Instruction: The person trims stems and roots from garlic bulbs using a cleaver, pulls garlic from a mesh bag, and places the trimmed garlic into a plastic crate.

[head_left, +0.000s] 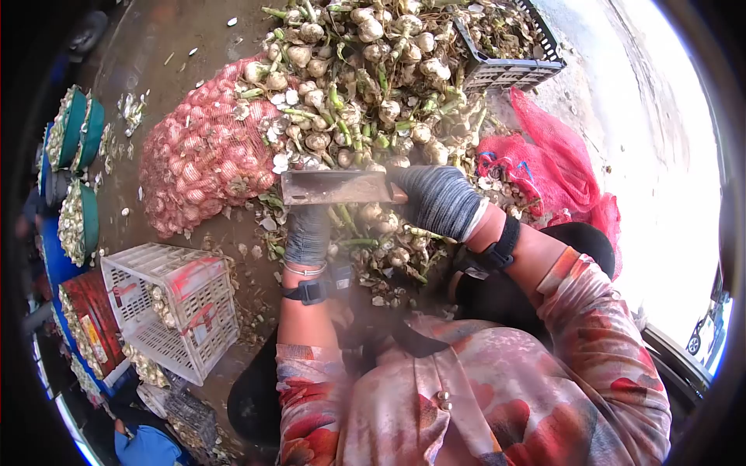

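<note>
My right hand [441, 198], in a grey knitted glove, is wrapped round the handle end of a wide-bladed knife [336, 188]. The blade points left and lies across the top of my left hand [308, 233], which wears the same kind of glove. The blade covers my left fingers, so what they hold, if anything, is hidden. Just beyond both hands spreads a big heap of garlic bulbs [388, 85] with green stems. More bulbs lie below the blade, between my wrists.
A full red net sack of garlic [206, 147] lies left of the heap. A white crate [175, 303] stands at the lower left. A black crate [513, 70] is at the upper right, above an pink net [556, 159]. Green tubs [91, 133] and a person in blue [146, 446] are far left.
</note>
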Demonstrator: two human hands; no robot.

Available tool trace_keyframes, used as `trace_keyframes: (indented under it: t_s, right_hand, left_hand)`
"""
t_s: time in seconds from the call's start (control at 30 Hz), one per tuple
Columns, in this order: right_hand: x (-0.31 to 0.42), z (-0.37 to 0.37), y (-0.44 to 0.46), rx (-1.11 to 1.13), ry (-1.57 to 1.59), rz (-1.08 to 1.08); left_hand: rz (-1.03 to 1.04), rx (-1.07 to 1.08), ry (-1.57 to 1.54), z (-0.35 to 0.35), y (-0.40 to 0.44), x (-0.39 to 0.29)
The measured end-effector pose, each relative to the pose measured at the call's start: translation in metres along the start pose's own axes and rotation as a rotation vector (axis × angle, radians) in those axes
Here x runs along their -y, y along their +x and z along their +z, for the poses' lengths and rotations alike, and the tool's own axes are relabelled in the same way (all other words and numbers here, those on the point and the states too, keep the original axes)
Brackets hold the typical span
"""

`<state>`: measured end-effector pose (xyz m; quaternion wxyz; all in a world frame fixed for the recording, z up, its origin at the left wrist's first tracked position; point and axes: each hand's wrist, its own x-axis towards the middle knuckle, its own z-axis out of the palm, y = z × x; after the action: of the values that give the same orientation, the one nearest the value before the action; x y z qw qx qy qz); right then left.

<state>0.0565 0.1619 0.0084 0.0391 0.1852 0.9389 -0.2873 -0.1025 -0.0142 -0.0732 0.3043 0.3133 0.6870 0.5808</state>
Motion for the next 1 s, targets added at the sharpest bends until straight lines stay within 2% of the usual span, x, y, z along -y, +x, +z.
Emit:
trace_keyframes:
  t_s: [0.1, 0.17, 0.23, 0.3, 0.33, 0.37, 0.43, 0.63, 0.7, 0.77, 0.8, 0.83, 0.9, 0.93, 1.0]
  right_hand:
    - [0.009, -0.007, -0.008, 0.019, -0.075, -0.049]
    - [0.017, -0.015, -0.014, 0.133, -0.077, -0.073]
    - [0.023, -0.018, -0.022, 0.105, -0.057, -0.101]
    - [0.031, -0.023, -0.028, 0.174, -0.083, -0.121]
    - [0.032, -0.022, -0.03, 0.171, -0.082, -0.126]
    - [0.031, -0.018, -0.031, 0.184, -0.067, -0.14]
    - [0.032, -0.016, -0.034, 0.196, -0.054, -0.156]
    - [0.019, 0.001, -0.039, 0.227, -0.047, -0.109]
    - [-0.012, 0.024, -0.033, 0.099, -0.05, -0.116]
    - [-0.076, 0.038, -0.014, 0.174, -0.049, 0.209]
    - [-0.081, 0.035, -0.018, 0.147, 0.057, 0.294]
    - [-0.064, 0.03, -0.021, 0.065, 0.106, 0.29]
    - [-0.039, 0.038, -0.016, 0.06, 0.641, 0.23]
    - [-0.016, 0.027, -0.02, 0.069, 0.798, 0.105]
    - [0.02, 0.0, -0.022, 0.249, 0.644, 0.116]
  left_hand:
    - [-0.03, 0.114, 0.318, -0.005, -0.016, -0.013]
    - [-0.024, 0.004, -0.051, -0.002, -0.024, -0.017]
    - [0.195, 0.015, 0.343, -0.007, -0.034, -0.017]
    - [0.275, 0.027, 0.569, -0.008, -0.046, -0.02]
    - [0.139, 0.085, 0.525, -0.012, -0.051, -0.025]
    - [0.141, 0.083, 0.527, -0.01, -0.053, -0.027]
    - [0.097, 0.025, 0.324, -0.003, -0.058, -0.03]
    - [0.237, -0.023, 0.564, 0.012, -0.072, -0.046]
    - [0.251, -0.005, 0.593, 0.022, -0.079, -0.075]
    - [0.024, -0.22, 0.26, 0.041, -0.077, -0.118]
    - [0.063, -0.264, 0.156, 0.04, -0.077, -0.115]
    - [0.068, -0.288, 0.152, 0.036, -0.074, -0.115]
    - [-0.005, -0.191, -0.006, 0.036, -0.067, -0.113]
    - [-0.005, -0.187, -0.012, 0.04, -0.061, -0.112]
    - [0.293, -0.203, 0.611, 0.052, -0.057, -0.11]
